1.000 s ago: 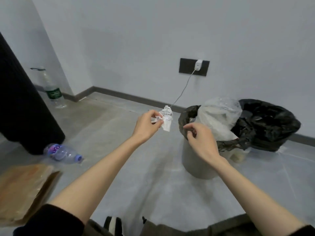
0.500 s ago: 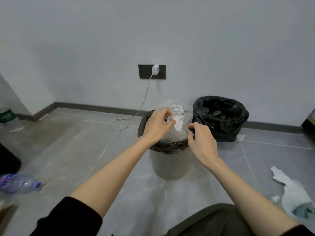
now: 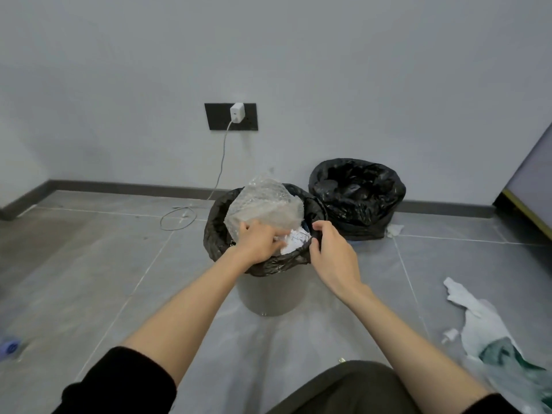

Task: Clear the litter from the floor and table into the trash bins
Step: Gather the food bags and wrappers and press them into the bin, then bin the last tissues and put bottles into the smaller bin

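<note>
Roughly centred on grey floor [image 3: 89, 264] (open tiles left and front), grey bin [image 3: 268, 297] under a black liner [image 3: 215, 234], clear bubble wrap [image 3: 263, 204] poking above its rim. At the near edge, right hand [image 3: 331, 252] pinching the liner rim, left hand [image 3: 257, 243] fingers [image 3: 277, 233] curled onto crumpled white paper [image 3: 294, 240] lying just inside, print too blurred to read.

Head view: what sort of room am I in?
Likely a bare indoor room: grey tiled floor, plain wall with a charger in a dark socket plate, grey trash bin and black-bagged bin.
</note>
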Action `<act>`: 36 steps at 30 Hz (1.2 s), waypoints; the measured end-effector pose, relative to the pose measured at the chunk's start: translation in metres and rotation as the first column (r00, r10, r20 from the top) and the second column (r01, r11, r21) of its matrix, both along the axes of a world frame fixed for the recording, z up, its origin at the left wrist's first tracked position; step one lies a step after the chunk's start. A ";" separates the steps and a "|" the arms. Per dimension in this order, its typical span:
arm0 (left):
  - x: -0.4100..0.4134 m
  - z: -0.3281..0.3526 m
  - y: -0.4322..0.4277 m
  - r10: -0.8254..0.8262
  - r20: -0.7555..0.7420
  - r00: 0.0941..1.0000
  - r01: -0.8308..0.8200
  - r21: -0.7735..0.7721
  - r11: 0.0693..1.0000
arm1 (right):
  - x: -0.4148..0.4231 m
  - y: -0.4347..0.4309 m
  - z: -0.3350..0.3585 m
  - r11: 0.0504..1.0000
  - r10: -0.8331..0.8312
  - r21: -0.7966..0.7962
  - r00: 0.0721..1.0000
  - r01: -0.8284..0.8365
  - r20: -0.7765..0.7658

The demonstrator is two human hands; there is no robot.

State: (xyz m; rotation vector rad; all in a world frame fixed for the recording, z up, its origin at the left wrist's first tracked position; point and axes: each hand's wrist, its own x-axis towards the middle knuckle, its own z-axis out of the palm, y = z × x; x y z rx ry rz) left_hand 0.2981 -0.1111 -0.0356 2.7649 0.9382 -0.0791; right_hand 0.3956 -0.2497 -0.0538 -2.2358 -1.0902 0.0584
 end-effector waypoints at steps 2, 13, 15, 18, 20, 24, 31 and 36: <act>0.000 0.005 -0.002 -0.001 -0.081 0.997 -0.002 -0.041 0.999 | 0.001 0.000 0.000 1.000 0.011 0.004 1.000 -0.011 -0.025; -0.010 0.039 -0.036 -0.046 0.108 0.993 0.036 0.097 0.995 | 0.014 -0.035 0.016 0.989 0.042 0.145 0.997 -0.033 -0.060; -0.010 0.045 -0.047 -0.065 0.182 0.981 0.046 0.110 0.993 | 0.021 -0.047 0.019 0.987 0.017 0.163 0.997 -0.003 -0.080; -0.005 0.051 -0.069 -0.115 0.280 0.953 0.088 0.110 0.990 | 0.032 -0.069 0.019 0.982 -0.018 0.185 0.995 0.035 -0.096; 0.001 0.053 -0.082 -0.154 0.338 0.928 0.129 0.096 0.987 | 0.040 -0.081 0.018 0.982 -0.032 0.184 0.995 0.049 -0.094; 0.021 0.052 -0.114 -0.205 0.447 0.871 0.235 -0.013 0.972 | 0.054 -0.117 0.013 0.981 -0.069 0.176 0.993 0.084 -0.091; 0.055 0.032 -0.188 -0.227 0.528 0.818 0.347 -0.139 0.928 | 0.079 -0.203 -0.007 0.976 -0.216 -0.019 0.971 0.215 -0.106; 0.074 0.014 -0.235 -0.252 0.511 0.822 0.383 -0.168 0.909 | 0.090 -0.263 -0.032 0.949 -0.315 -0.071 0.937 0.307 -0.155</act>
